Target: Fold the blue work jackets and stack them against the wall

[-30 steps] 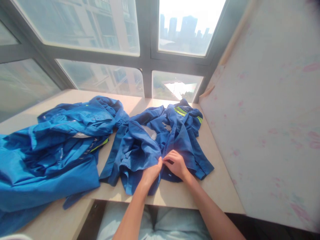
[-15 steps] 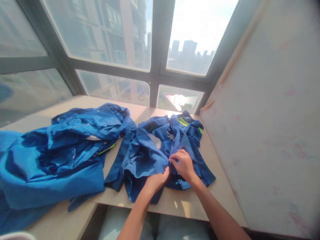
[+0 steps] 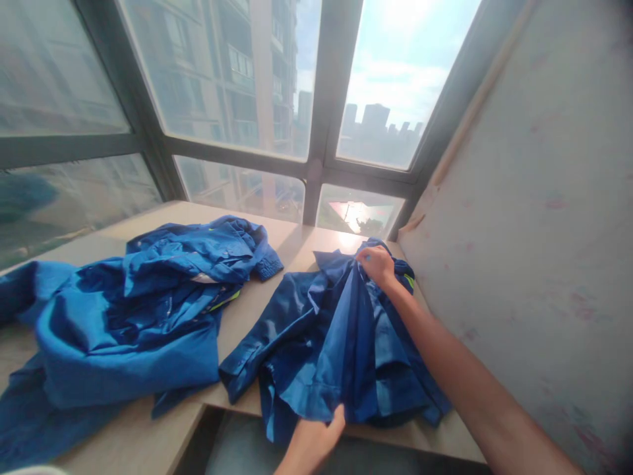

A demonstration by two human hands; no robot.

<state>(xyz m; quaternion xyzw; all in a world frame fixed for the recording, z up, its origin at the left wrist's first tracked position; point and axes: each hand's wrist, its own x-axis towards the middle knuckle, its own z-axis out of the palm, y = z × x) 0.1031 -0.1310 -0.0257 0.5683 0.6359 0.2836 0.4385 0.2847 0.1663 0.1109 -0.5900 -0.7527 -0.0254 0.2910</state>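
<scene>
A blue work jacket (image 3: 326,343) lies spread on the light ledge, its front stretched between my hands. Up near the collar, my right hand (image 3: 376,264) is closed in a pinch on the jacket's front edge. At the bottom hem, my left hand (image 3: 319,435) grips the cloth between thumb and fingers. Straight folds run in the fabric from one hand to the other. One sleeve reaches out to the left, and a yellow-green stripe shows by my right wrist. The zip or fastening in my right fingers is too small to make out.
More blue clothing (image 3: 123,330) lies heaped on the left of the ledge (image 3: 247,389), partly hanging over its front edge. Framed windows (image 3: 316,165) stand behind, and a pale patterned wall (image 3: 519,264) borders the right side.
My right hand has moved up and away along the jacket front to the collar, while my left hand has come down nearer with the hem. The cloth between them is now drawn straight.
</scene>
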